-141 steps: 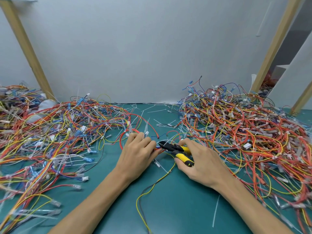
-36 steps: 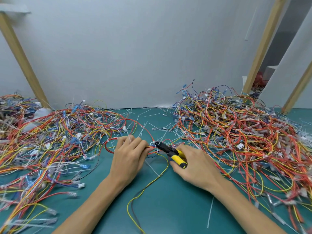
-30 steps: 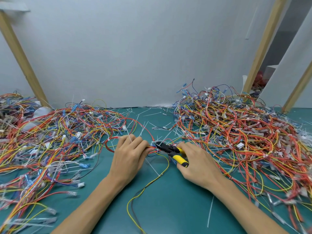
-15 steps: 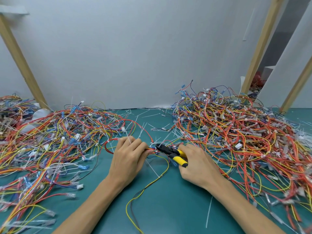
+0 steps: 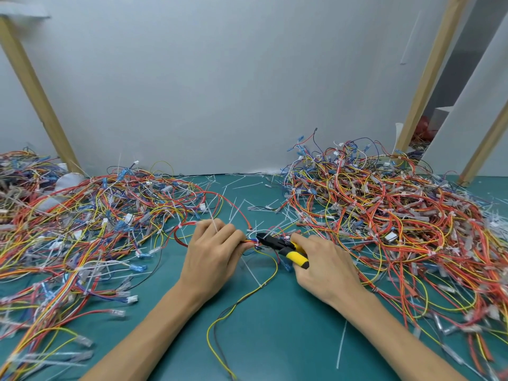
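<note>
My left hand (image 5: 211,257) grips a thin wire bundle (image 5: 248,241) of red, yellow and blue strands just above the green table (image 5: 275,331). My right hand (image 5: 324,268) holds black cutters with yellow handles (image 5: 286,248), fingers curled round the handles. The black jaws point left and meet the bundle right beside my left fingertips, where a white cable tie sits. A yellow and a dark wire (image 5: 242,298) trail from the bundle toward the table's near edge.
A big heap of wire harnesses (image 5: 398,229) fills the right side, and another heap (image 5: 77,229) covers the left. Cut white cable ties (image 5: 239,193) litter the table between them. Wooden posts (image 5: 35,92) lean against the white back wall.
Over the last second both hands and the cutters hold nearly the same place, the jaws staying at the bundle. Since 4.7 s ago the view has shifted slightly.
</note>
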Demonstrator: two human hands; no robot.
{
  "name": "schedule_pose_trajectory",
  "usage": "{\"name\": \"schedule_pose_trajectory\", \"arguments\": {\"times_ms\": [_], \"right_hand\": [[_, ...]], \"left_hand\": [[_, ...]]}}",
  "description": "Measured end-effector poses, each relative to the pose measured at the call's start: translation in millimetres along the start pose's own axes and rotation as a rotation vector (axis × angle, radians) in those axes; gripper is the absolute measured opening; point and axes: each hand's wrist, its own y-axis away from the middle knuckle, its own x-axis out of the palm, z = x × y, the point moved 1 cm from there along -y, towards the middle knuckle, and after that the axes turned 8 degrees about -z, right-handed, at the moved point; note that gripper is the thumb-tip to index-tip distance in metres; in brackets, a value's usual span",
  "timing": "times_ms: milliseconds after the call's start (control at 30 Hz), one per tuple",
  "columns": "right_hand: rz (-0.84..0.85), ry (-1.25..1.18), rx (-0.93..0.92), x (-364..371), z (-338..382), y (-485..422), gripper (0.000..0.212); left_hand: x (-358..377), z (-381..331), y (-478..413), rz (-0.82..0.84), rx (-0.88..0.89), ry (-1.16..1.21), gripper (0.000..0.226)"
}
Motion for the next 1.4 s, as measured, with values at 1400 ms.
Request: {"name": "schedule_pose_trajectory", "arguments": {"times_ms": [1400], "right_hand": [[0.028, -0.065, 0.110, 1, -4, -10, 0.032]], "left_hand": [[-1, -1, -1, 0.047, -0.004, 0.019, 0.033]]}}
